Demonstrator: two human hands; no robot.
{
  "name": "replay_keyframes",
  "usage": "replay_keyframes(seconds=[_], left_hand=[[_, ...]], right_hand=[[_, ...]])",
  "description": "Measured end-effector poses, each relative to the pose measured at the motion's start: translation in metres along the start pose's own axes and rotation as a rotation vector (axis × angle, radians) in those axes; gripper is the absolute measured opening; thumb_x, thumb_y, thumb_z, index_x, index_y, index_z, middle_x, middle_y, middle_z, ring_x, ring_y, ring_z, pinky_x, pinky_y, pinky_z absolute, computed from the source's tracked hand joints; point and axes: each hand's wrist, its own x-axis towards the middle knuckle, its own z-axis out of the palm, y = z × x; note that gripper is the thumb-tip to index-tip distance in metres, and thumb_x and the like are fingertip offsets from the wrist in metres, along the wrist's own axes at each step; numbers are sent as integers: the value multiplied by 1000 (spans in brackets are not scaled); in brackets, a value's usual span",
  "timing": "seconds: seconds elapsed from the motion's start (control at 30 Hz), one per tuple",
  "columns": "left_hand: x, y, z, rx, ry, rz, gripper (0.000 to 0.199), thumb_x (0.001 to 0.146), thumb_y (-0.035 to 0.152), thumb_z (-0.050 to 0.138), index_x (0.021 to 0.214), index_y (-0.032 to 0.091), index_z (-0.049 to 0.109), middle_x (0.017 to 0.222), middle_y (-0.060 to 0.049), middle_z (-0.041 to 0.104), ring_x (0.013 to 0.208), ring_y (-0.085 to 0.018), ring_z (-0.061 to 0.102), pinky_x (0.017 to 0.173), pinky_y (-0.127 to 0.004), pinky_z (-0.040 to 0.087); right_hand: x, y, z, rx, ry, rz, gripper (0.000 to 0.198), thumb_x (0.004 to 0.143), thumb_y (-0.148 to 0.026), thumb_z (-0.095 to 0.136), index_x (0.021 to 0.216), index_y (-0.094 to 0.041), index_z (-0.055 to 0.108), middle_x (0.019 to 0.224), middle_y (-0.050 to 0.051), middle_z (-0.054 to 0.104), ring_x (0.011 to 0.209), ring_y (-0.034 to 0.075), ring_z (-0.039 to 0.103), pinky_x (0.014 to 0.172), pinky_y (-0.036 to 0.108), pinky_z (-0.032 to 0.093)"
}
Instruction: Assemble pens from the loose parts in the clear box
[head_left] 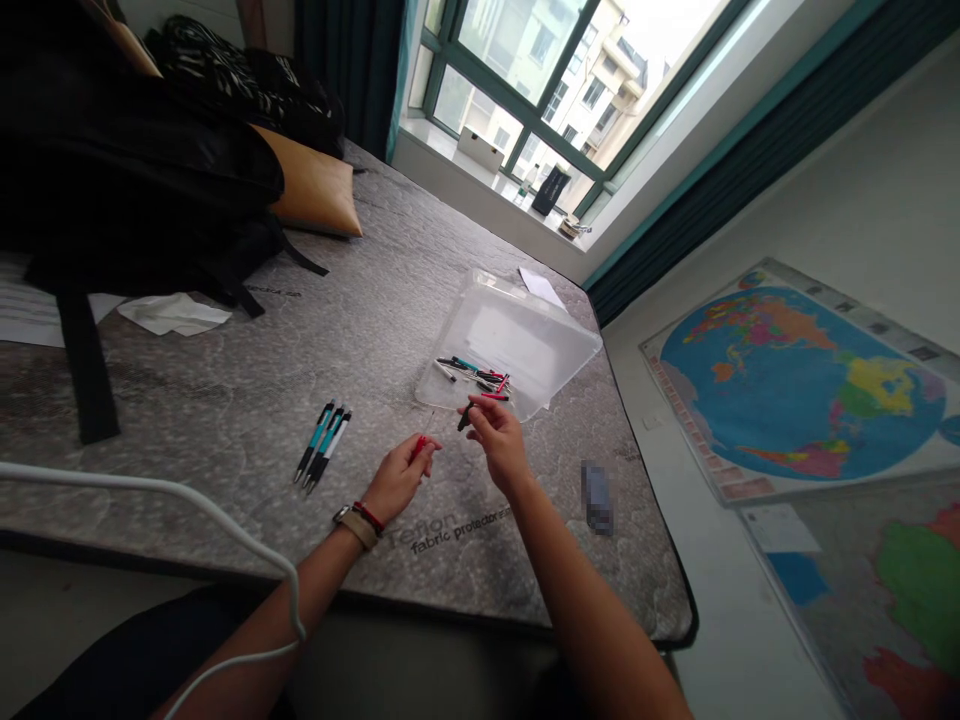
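My left hand [396,478] is closed around a red pen barrel [420,447], and a thin tip seems to stick up from it. In my right hand [495,442], thumb and fingers pinch a short black pen part [465,416], just right of and above the left hand. The two pieces are apart. Right behind my hands lies a clear plastic box [566,362] with several loose pens and pen parts [480,374] in it. Three teal, black and white pens [323,446] lie side by side to the left of my hands.
A black backpack [150,190] and a tan pouch [319,190] occupy the back left. Nearby lies a crumpled tissue [174,313]. A white cable [187,492] crosses the left foreground. A blurred grey object [597,497] rests right of my hands, near the mattress-like surface's [645,560] right edge.
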Motion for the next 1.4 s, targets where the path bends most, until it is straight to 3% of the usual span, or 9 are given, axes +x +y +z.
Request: replay_keyframes(seconds=[0.1,0.2,0.37,0.83,1.03,1.4], left_hand=[[-3,2,2,62,-20,25,37,92,50,43,100,19,62,65,2,54,60,-13,51,57,-23,40],[-6,5,3,97,-39,43,36,92,49,43,99,19,63,65,2,55,62,-13,52,59,-24,40],[-7,7,4,107,-49,51,37,92,49,42,100,19,63,65,2,56,61,-13,52,59,-24,40],[-7,4,5,124,-66,69,36,94,47,41,100,20,63,66,2,55,63,-13,53,60,-24,40],[-8,4,6,134,-72,65,36,94,47,40,100,20,63,66,2,55,63,-14,53,61,-24,39],[-8,5,5,169,-75,82,38,94,49,39,98,20,63,66,2,56,65,-15,55,65,-26,40]], right_hand=[[-3,-25,6,125,-14,-46,34,81,-39,68,111,-24,65,100,6,73,88,18,68,66,26,54],[-3,-33,13,127,7,-66,30,78,-38,71,103,-23,69,98,5,74,86,18,69,65,27,56],[-1,-30,15,138,50,-45,31,76,-37,72,103,-21,68,97,5,74,85,18,70,63,27,57],[-3,-29,19,147,3,-30,28,77,-35,72,102,-22,67,97,5,74,81,16,69,61,25,58],[-5,-27,17,148,0,-53,36,78,-36,72,110,-24,61,95,3,73,83,17,69,60,25,58],[-8,-17,15,53,-6,-108,28,80,-37,69,102,-22,64,93,4,73,80,17,69,59,27,58]])
